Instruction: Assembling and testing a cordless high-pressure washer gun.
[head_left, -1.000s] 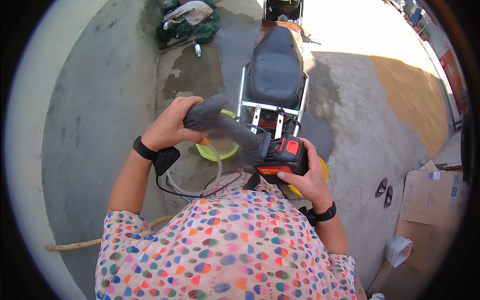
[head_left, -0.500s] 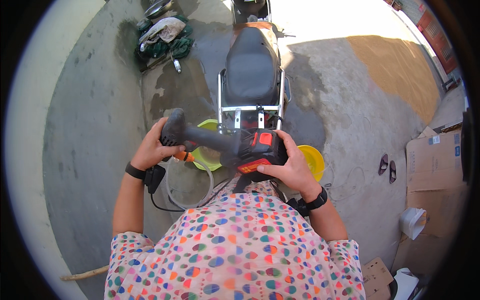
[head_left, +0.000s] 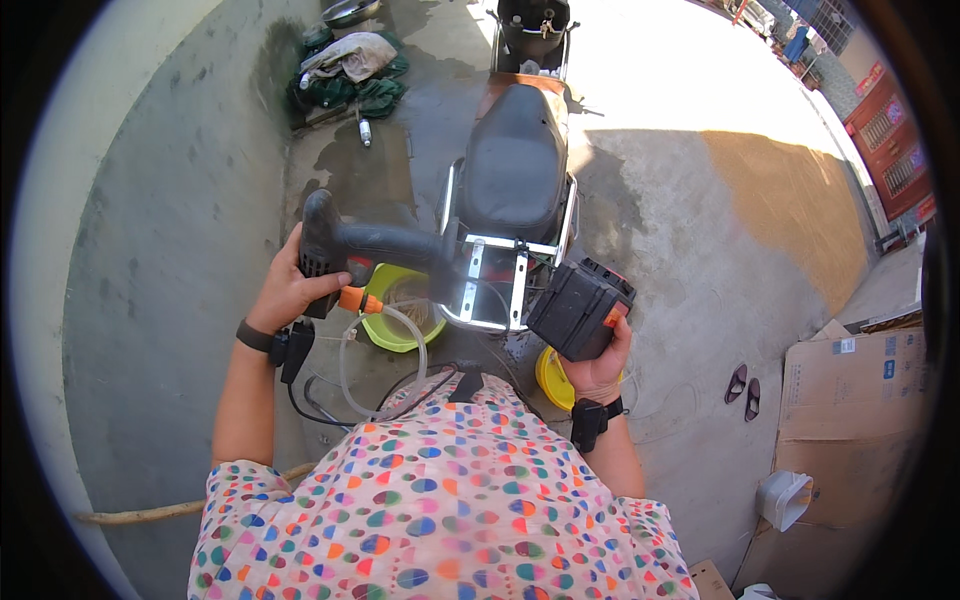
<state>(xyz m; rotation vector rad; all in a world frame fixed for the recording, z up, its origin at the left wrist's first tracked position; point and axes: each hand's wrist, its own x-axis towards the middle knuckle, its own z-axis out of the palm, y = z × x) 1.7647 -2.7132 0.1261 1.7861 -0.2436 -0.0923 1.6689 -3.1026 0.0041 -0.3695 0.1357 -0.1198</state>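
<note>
My left hand [head_left: 292, 285] is closed around the head of a black cordless spray gun [head_left: 385, 243], its thumb near an orange hose connector [head_left: 360, 300]. From that connector a clear hose [head_left: 343, 365] loops down toward my shirt. My right hand [head_left: 603, 365] grips a black battery pack [head_left: 570, 312] with red-orange parts. A gap separates the pack from the gun's handle end. Both things are held in the air in front of a motorcycle's [head_left: 515, 160] rear rack. Each of my wrists wears a black strap with a small device.
Below the gun stands a lime-green basin [head_left: 392, 343]; a yellow one [head_left: 550, 385] sits partly behind my right hand. Slippers [head_left: 737, 384], cardboard [head_left: 845, 400] and a white container [head_left: 784, 499] are on the right. A wall [head_left: 170, 260] runs along the left, with a wooden stick [head_left: 150, 516] near it.
The battery pack has come off the gun's handle end and moved right in my right hand. My left hand still holds the gun. The whole view has shifted slightly.
</note>
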